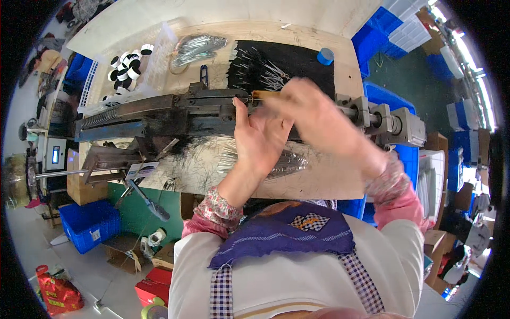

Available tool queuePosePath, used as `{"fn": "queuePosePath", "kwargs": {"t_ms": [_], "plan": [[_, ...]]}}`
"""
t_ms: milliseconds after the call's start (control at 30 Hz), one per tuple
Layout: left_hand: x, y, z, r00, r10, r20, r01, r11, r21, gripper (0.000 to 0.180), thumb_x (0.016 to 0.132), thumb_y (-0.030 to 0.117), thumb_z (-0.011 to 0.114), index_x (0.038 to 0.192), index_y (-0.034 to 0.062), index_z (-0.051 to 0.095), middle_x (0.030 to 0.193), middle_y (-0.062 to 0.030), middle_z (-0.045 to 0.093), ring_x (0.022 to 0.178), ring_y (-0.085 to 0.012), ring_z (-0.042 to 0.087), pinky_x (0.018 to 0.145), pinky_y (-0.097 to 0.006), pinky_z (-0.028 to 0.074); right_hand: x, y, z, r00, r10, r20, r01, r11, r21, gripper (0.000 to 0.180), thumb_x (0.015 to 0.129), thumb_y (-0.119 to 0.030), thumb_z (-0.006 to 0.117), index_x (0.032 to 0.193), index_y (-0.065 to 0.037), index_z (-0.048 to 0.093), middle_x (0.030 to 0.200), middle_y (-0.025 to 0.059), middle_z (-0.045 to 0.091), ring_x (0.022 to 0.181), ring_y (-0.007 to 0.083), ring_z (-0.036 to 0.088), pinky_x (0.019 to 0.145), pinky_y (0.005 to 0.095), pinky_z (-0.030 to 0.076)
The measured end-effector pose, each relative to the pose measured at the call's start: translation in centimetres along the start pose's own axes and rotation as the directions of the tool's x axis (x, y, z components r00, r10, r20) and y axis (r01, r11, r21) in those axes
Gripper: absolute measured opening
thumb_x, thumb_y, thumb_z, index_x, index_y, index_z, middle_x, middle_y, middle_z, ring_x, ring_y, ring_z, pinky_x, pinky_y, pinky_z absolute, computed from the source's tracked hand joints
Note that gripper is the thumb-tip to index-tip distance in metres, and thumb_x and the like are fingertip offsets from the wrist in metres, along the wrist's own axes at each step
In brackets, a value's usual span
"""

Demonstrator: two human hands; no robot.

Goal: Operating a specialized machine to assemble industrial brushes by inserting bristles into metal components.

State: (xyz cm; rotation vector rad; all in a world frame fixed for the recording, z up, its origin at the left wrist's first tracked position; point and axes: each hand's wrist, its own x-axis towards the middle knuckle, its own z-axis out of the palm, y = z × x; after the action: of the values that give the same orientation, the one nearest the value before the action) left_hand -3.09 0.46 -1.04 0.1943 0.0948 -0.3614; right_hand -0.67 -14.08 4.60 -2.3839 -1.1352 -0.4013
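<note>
In front of me a long dark metal machine (199, 109) lies across the wooden table, with a coiled spring toward its left end. My left hand (261, 133) is at the machine's middle, palm turned up, thumb standing apart from the fingers; I see nothing in its palm. Close beside it on the right, my right hand (319, 114) is smeared by motion, and its fingertips are blurred. A small orange-yellow piece (261, 94) shows at the machine between the hands; whether a hand touches it I cannot tell. Partly behind my left wrist lies a pile of thin metal wires (289, 164).
Beyond the machine, a black cloth (313, 74) bears several twisted wire pieces (273, 77) and a blue round lid (325, 56). A clear plastic basket (159, 64) holds black-and-white round caps (127, 66). Bagged wires (199, 49) lie beside it. A metal bracket with a lever (114, 162) juts at the near left.
</note>
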Motion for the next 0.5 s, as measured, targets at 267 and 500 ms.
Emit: {"fn": "queuePosePath", "kwargs": {"t_ms": [267, 500], "plan": [[-1.2, -0.4, 0.3, 0.989, 0.134, -0.066, -0.131, 0.990, 0.043, 0.070, 0.095, 0.057, 0.035, 0.126, -0.0051, 0.040, 0.130, -0.0171, 0.047, 0.126, -0.0290, 0.042, 0.113, -0.042, 0.028, 2.0, 2.7, -0.4, 0.970, 0.234, 0.071, -0.240, 0.966, 0.099, 0.013, 0.078, -0.013, 0.064, 0.089, -0.010, 0.070, 0.077, 0.0052, 0.059, 0.080, 0.0235, 0.059, 0.076, 0.0363, 0.039], [-1.2, 0.3, 0.4, 0.994, 0.113, -0.006, -0.111, 0.985, 0.136, 0.067, 0.096, 0.056, 0.034, 0.125, -0.0038, 0.042, 0.131, -0.0138, 0.046, 0.126, -0.0247, 0.042, 0.111, -0.039, 0.030, 2.2, 3.0, -0.1, 0.994, 0.098, 0.039, -0.099, 0.995, 0.018, 0.015, 0.075, -0.013, 0.065, 0.089, -0.012, 0.071, 0.077, 0.0039, 0.059, 0.080, 0.0224, 0.060, 0.079, 0.0362, 0.040]]}}
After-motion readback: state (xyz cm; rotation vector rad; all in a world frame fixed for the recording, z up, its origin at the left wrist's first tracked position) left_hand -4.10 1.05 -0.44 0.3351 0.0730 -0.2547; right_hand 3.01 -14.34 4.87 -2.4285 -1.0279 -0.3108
